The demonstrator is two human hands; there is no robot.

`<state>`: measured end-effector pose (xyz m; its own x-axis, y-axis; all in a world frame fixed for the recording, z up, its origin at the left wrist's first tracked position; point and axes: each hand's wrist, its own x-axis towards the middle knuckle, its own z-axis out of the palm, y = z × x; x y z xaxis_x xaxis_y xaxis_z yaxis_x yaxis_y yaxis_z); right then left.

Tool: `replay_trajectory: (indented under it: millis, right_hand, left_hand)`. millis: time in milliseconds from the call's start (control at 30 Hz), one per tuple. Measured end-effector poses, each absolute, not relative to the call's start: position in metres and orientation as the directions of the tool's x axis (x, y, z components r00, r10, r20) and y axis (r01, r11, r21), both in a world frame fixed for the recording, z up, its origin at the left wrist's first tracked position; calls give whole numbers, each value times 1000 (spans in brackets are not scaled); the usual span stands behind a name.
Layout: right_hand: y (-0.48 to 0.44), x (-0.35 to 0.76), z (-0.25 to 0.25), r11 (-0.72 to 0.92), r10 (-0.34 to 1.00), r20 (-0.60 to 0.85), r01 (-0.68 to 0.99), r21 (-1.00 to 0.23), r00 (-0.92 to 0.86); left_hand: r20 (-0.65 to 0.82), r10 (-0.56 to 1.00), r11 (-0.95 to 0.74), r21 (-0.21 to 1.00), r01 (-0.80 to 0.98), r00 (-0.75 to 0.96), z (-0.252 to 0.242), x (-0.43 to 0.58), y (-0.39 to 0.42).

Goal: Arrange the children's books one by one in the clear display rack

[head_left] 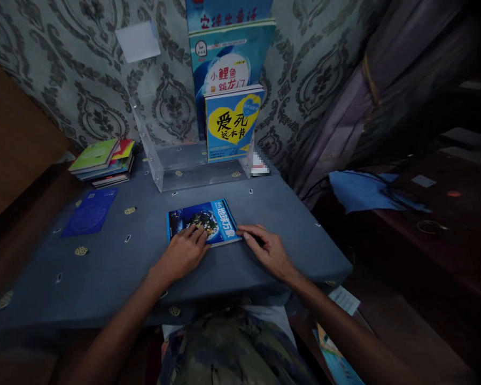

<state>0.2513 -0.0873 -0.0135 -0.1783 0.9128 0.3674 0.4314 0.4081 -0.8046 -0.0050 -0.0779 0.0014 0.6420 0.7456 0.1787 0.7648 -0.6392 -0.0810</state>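
The book lies with long axis left to right, left hand loosely flat upon it, right hand at its right edge, whether gripping I cannot tell.

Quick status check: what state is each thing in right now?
Globe book: closed, flat, cover up
Left hand: resting on its cover
Right hand: fingertips at its right edge; grip unclear
Stand: upright, books at its right end
Yellow-heart book: closed, upright
Book pile: closed, stacked flat
Blue booklet: lying flat
Curtain: tied back
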Motion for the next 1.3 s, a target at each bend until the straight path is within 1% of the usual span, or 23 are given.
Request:
replay_trajectory:
  millis: [167, 267, 367, 467, 667, 833, 1033, 1167, 1300]
  right_hand:
    - [-90, 250, -14, 469, 882, 393, 566, -678, -260]
    - [-90, 250, -19, 502, 863, 411, 594, -628, -294]
    - [-90, 250, -22, 529, 844, 438, 618, -581, -311]
    - [-87, 248, -18, 561, 819, 462, 641, -524, -340]
    - [-53, 226, -11, 633, 774, 379, 624, -458, -507]
    - [-11, 205, -25, 627, 779, 310, 669, -400, -545]
    - [10, 201, -31, 615, 789, 307, 676, -407, -533]
    - [9, 202, -29, 606, 795, 306, 676, -420, -524]
    - [2, 204, -29, 582, 813, 313, 707, -401, -492]
  left_hand:
    - [211, 751, -631, -54, 774, 626, -7, -5, -82]
    - [224, 758, -629, 0, 777, 613, -5, -8, -82]
    - [206, 775, -621, 76, 780, 597, 2, -14, -76]
    - [171, 807, -584, 90, 806, 566, 6, -21, -64]
    - [112, 822, -569, 94, 817, 559, 6, -33, -35]
    - [90, 815, -579, 91, 810, 572, 6, -35, -27]
    - [93, 837, -547, 105, 831, 539, -1, -34, -28]
    - [105, 847, -531, 105, 841, 521, -3, -34, -29]
    - [122, 845, -533, 103, 840, 521, -4, -34, -30]
